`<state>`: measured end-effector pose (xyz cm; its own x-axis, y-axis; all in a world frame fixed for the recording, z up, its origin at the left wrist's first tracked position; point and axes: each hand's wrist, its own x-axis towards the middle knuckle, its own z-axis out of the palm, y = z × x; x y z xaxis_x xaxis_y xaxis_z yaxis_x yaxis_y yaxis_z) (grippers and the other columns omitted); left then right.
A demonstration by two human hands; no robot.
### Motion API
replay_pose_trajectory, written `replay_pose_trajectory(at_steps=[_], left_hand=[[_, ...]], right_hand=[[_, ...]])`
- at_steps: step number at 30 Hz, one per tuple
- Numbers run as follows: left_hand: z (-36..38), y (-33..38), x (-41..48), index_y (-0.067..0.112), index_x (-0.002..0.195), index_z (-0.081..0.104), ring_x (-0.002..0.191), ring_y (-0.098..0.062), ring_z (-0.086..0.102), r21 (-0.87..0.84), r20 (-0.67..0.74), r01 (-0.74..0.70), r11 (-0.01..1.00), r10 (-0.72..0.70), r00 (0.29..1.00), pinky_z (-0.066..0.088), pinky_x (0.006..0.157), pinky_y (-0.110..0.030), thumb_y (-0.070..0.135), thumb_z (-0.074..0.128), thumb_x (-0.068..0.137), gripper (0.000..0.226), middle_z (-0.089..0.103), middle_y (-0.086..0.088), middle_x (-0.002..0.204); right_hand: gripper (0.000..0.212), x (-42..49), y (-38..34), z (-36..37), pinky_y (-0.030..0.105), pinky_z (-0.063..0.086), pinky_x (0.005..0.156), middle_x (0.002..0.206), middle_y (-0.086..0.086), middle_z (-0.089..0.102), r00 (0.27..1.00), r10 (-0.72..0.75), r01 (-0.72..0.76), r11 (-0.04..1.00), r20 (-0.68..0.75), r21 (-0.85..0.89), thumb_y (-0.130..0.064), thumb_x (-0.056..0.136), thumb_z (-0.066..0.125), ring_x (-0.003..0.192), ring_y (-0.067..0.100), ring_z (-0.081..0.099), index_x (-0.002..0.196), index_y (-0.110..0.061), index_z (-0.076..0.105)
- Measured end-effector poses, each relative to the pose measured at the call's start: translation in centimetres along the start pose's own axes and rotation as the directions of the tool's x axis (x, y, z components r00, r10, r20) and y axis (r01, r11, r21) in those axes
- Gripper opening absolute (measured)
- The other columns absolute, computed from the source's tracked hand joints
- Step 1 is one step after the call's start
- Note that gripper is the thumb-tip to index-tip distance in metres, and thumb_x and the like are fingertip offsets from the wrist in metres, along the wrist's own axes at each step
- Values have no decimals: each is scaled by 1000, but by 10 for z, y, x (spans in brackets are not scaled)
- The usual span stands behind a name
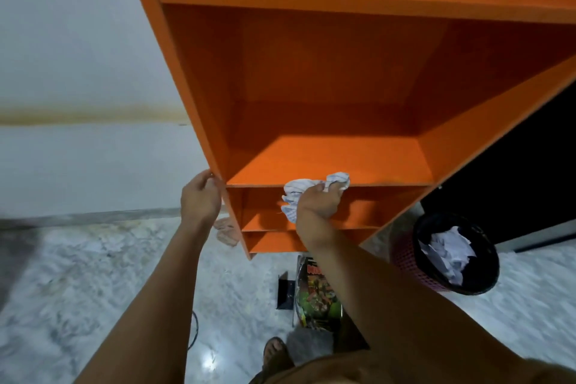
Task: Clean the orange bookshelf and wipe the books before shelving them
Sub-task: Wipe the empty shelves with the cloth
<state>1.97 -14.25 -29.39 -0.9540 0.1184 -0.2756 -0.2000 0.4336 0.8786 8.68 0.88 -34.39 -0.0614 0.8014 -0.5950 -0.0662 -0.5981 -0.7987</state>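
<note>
Right hand [318, 203] clutching crumpled cloth [298, 189], left hand [201, 198] gripping orange bookshelf [330, 159]

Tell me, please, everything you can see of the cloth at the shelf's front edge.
The cloth is white with thin blue lines, soft and crumpled. The right hand bunches it in its grip against the front edge of a shelf of the orange bookshelf. One wad sticks out beyond the fingers; a looser part hangs below the edge, left of the hand.

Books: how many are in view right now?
1 clearly: a colourful book lies on the floor below the orange bookshelf, partly behind the right forearm. A flat black item beside it may be another; more could be hidden.
</note>
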Motion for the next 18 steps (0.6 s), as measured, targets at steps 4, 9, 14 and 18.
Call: replay_pose_trajectory(at_steps=[4, 9, 14, 18], left_hand=[[-14, -2, 10, 17, 129, 59, 123, -23, 51, 55, 76, -8, 998, 3, 997, 43, 99, -38, 19, 31, 105, 38, 57, -6, 136], [-26, -2, 19, 15, 123, 63, 117, -18, 53, 78, 122, -35, 996, 25, 992, 40, 93, -28, 13, 30, 104, 38, 60, -5, 132], [-32, -4, 26, 14, 115, 64, 72, 1, 63, 11, 152, 1, 1000, -2, 988, 45, 57, -8, 4, 30, 100, 39, 65, -1, 103], [-31, -8, 31, 13, 115, 68, 108, -12, 54, -2, 141, -3, 1000, 4, 990, 39, 91, -26, 6, 31, 101, 40, 64, -2, 120]], right_hand=[[50, -23, 52, 36, 31, 40, 98, 144, 20, 46, 966, -248, 255, 889, 68, -380, -17, 99, 50, 124, 38, 51, 147, -7, 37], [39, -62, 86, 45, 26, 40, 89, 122, 15, 60, 822, -202, 493, 719, 532, -489, -18, 95, 53, 110, 24, 57, 132, -5, 54], [45, -66, 59, 25, 8, 46, 70, 106, 4, 69, 463, 107, 790, 401, 880, -464, 12, 86, 48, 83, -3, 62, 122, -9, 64], [40, -56, 13, 21, 0, 40, 72, 119, 3, 66, 485, -230, 834, 413, 844, -366, 3, 89, 59, 89, -2, 57, 126, -10, 63]])
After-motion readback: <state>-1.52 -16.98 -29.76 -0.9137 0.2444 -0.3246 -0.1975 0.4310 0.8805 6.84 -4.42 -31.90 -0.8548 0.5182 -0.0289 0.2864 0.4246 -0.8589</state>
